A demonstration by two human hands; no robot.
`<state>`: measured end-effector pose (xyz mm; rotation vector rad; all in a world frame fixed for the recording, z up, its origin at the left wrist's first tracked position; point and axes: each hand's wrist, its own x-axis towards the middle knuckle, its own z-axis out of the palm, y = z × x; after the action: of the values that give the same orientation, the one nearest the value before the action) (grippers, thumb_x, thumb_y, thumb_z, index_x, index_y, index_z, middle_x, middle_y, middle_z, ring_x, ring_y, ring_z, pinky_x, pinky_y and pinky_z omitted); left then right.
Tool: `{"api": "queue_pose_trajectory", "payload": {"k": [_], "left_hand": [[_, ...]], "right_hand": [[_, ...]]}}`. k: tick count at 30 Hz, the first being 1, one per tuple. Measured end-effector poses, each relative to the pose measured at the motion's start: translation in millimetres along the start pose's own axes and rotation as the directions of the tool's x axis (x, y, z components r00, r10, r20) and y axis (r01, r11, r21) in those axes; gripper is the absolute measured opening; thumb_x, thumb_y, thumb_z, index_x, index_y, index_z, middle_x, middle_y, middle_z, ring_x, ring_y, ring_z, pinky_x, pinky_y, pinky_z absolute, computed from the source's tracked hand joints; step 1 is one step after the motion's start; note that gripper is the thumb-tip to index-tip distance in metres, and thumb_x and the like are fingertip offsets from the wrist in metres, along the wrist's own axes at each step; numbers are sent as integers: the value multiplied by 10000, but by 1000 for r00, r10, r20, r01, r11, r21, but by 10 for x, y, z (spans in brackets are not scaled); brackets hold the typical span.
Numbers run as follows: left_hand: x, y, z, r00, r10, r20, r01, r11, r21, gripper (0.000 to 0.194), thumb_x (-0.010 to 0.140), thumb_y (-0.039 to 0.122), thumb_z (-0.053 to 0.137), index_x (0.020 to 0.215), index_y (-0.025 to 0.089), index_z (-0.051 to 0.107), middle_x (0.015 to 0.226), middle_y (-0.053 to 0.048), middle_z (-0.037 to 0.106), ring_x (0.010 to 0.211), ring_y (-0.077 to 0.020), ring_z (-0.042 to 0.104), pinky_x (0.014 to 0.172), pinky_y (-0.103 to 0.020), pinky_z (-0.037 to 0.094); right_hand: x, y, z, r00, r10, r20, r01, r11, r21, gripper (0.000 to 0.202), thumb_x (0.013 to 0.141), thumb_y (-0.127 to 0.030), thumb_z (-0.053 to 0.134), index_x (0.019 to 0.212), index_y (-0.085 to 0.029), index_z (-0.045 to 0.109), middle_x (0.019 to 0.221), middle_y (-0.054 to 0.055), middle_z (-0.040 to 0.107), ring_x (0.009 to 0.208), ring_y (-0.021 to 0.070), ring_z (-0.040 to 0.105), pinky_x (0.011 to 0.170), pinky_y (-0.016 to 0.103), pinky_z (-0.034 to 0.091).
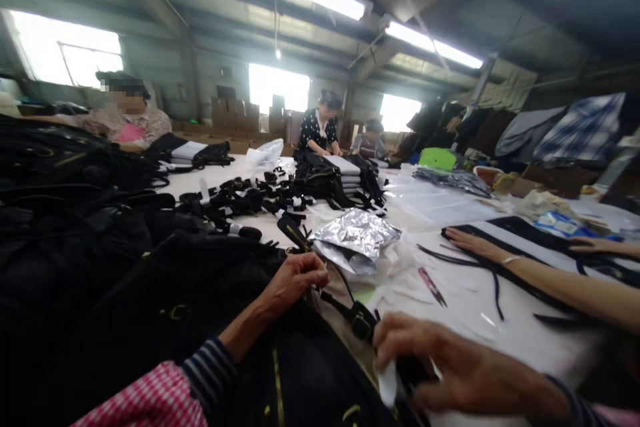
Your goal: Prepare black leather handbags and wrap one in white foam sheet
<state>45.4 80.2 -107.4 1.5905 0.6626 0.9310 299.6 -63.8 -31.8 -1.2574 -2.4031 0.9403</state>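
My left hand (295, 280) is closed in a pinch above the edge of a black bag (240, 360) with gold zips and rings. What lies between its fingertips is too small to make out. My right hand (465, 367), slightly blurred, curls around a black strap (413, 373) with a piece of white wrapping (387, 383) on it. A black strap end with a buckle (361, 320) lies between my two hands, over the bag's edge. Just beyond my left hand, a crumpled silver foil bag (357, 233) rests on the table.
Black bags (75, 240) pile up on the left. Many black straps (250, 197) lie mid-table. Red-handled snips (432, 285) are at right. A co-worker's hand (475, 245) presses a black-and-white bag panel (530, 247). Other people work across the white table (465, 320), one behind stacked bags (345, 180).
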Motion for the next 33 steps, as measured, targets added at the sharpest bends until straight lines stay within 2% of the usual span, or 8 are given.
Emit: {"api": "queue_pose_trajectory", "payload": {"k": [4,7,13,16,19,23,29,33], "left_hand": [[65,-76,-1,1000,11,15,-11,999,-41,212,778,327,703,747,124,652,706,-23,657,698,-136,574,707,-257,431],[59,-59,13,1000,22,16,-21,998,-53,209,768,325,712,735,130,643,697,-16,645,691,-132,564,702,-255,429],[34,-77,47,1000,7,28,-6,999,-38,189,764,316,692,749,133,649,710,-18,638,693,-136,566,693,-252,433],[40,-145,44,1000,3,27,-3,1000,-30,167,769,301,681,759,135,666,727,-21,643,709,-137,562,704,-250,428],[40,-198,34,1000,0,28,1,1000,-9,151,766,292,688,776,141,685,749,-16,647,730,-139,555,716,-245,418],[15,-203,34,999,17,27,-20,995,100,152,779,301,676,801,154,706,761,-5,642,740,-143,541,705,-237,405],[-78,-130,65,999,36,-11,-33,976,217,88,785,232,654,775,173,718,708,18,626,699,-143,547,660,-234,380],[-110,-146,69,998,67,11,-67,970,232,156,826,210,628,901,220,764,832,15,712,803,-184,637,737,-250,418]], "right_hand": [[6,136,260,993,-45,-107,30,989,-145,186,929,-278,577,929,-300,761,1033,73,696,976,231,635,820,316,489],[97,219,255,975,53,-214,-77,991,-109,184,919,-211,541,845,-261,701,926,39,685,881,200,623,790,297,470],[282,465,-87,963,175,-203,-184,983,-27,156,902,-278,560,854,-220,697,897,43,682,894,224,621,763,311,490],[500,469,-409,973,185,-141,-206,966,-158,118,851,-283,633,873,-219,730,871,48,701,836,222,635,728,318,492],[922,272,-760,967,73,-245,-126,970,-207,280,828,-326,691,1084,-219,725,882,53,727,777,208,647,692,315,501],[1784,-5,-987,846,-90,-526,34,993,-115,476,920,-328,584,1367,-172,535,943,70,727,713,178,669,527,244,464],[3125,226,-672,969,22,-246,-154,834,-531,100,895,-176,635,937,-154,722,1022,99,737,982,226,677,837,306,504],[3756,634,-413,967,101,-236,-225,779,-586,232,946,-277,654,1141,-153,676,1210,109,670,1109,256,633,944,436,521]]}}
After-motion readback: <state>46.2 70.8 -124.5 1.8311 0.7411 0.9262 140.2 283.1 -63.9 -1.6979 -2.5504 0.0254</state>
